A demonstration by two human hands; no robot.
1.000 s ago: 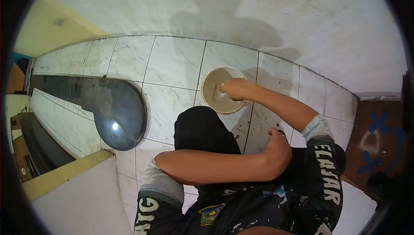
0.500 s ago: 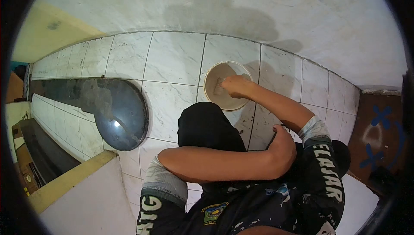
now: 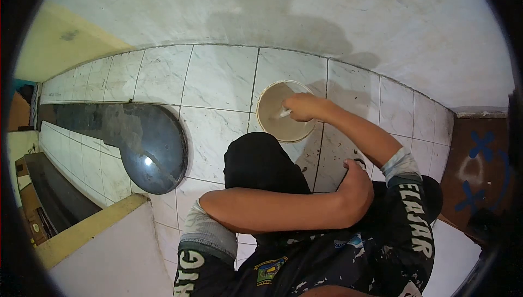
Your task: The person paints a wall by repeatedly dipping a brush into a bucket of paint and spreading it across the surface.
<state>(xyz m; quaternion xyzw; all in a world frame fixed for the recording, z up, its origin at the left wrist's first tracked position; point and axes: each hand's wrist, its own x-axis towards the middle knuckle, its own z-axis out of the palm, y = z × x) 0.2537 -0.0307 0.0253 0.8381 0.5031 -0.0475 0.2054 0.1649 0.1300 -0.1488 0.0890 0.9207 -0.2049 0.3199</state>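
A round whitish bucket [image 3: 259, 124] stands on the tiled floor, with pale grey-beige material inside. Over its mouth, my right hand [image 3: 305, 107] is closed around something with a small whitish end [image 3: 285, 113] that points down into the bucket. What that thing is does not show clearly. My left forearm lies across my lap, above the dark-clothed knee [image 3: 265, 161]. On the right side of my lap rests my left hand [image 3: 357, 188], its thumb raised and its other fingers mostly hidden.
Behind the bucket rises a stained pale wall [image 3: 392, 19]. A dark glossy slab with a rounded end [image 3: 155, 150] is on the left, near a low yellow-topped partition [image 3: 98, 223]. At right stands a brown panel with blue marks [image 3: 479, 166]. Dark specks dot the white floor tiles [image 3: 215, 73].
My right hand has risen slightly and shifted right within the bucket's mouth, and the small whitish end now shows below it. My left hand stays where it was.
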